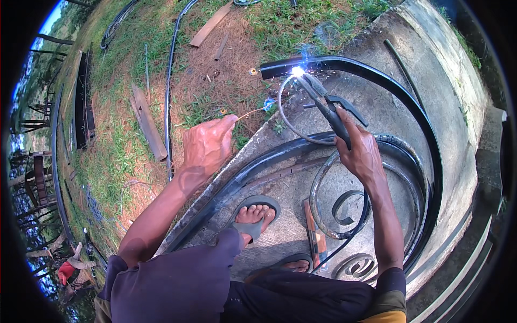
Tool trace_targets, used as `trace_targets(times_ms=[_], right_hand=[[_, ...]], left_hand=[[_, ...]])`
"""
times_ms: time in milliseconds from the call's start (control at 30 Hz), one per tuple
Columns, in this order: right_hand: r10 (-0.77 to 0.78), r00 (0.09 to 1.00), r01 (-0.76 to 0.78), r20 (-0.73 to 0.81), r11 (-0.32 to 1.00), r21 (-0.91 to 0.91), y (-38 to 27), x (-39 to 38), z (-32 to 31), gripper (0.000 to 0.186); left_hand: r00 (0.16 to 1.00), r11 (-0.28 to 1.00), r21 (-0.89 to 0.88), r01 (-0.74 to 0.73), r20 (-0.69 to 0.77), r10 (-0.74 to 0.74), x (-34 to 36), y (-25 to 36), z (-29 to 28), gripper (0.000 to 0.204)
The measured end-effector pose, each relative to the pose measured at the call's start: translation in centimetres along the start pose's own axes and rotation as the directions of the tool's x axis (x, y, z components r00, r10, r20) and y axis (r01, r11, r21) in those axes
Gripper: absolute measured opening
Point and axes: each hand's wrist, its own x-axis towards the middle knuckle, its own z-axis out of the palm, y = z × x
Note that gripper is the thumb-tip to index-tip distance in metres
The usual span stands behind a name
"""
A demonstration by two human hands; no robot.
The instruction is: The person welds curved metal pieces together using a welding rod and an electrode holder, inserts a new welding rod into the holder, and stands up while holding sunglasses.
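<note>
your right hand [362, 153]: clenched around the black handle of the pincer-style welding electrode holder [329, 107], knuckles up, arm reaching forward from the lower right. the holder's nose points up and left, its tip at the bright white-blue welding arc [297, 70].

arc: sits on the cut end of the curved black steel tube [377, 75], right where the thin grey wire hoop [288, 118] rises to meet the tube. pale smoke lifts just above the spark.

your left hand [207, 145]: fingers pinched on a thin bare welding rod [252, 112], held out level and pointing right toward a small blue glint at its far end. the hand hovers over the edge where slab meets grass, well apart from the arc.

black steel tube: sweeps from the arc to the right and down in a wide arch, lying on the grey concrete slab [431, 64]. inside the arch lies a black wrought-iron scroll [344, 207], coiled, with a smaller spiral scroll [358, 265] near your right elbow. a second black curved bar [231, 188] runs from lower left up under your right hand.

your foot in a grey flip-flop sandal [257, 215]: planted on the slab between the arms, toes forward. just right of it lies a wooden-handled tool [315, 237], flat on the concrete.

beyond the slab: a wooden plank [148, 126] on the grass [124, 151] to the left, another plank [210, 25] at the top.
</note>
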Motion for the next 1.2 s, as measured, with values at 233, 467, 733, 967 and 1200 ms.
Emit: trace_targets(times_ms=[233,467,733,967,1200], right_hand=[[-0.008,1.000,0.008,-0.002,1.000,-0.014,0.0,0.0,-0.3,0.069],[-0.008,1.000,0.007,-0.010,1.000,-0.017,0.2,-0.1,-0.2,0.068],[0.008,1.000,-0.008,-0.005,1.000,-0.023,-0.3,0.0,-0.4,0.068],[-0.004,1.000,0.004,-0.015,1.000,-0.025,0.0,0.1,-0.4,0.067],[-0.003,1.000,0.003,-0.008,1.000,-0.012,-0.2,0.2,0.1,0.066]], left_hand=[[0.997,0.998,-0.038,-0.058,-0.054,0.056,-0.1,-0.4,0.8,0.025],[1.000,1.000,0.004,-0.010,-0.018,0.010,0.0,-0.1,0.5,0.019],[0.995,0.997,-0.034,-0.072,-0.078,0.069,0.0,-0.4,0.9,0.024],[1.000,1.000,-0.003,-0.004,-0.018,0.004,0.2,0.3,0.4,0.020],[1.000,1.000,0.009,0.004,-0.009,-0.004,-0.1,-0.1,0.4,0.018]])
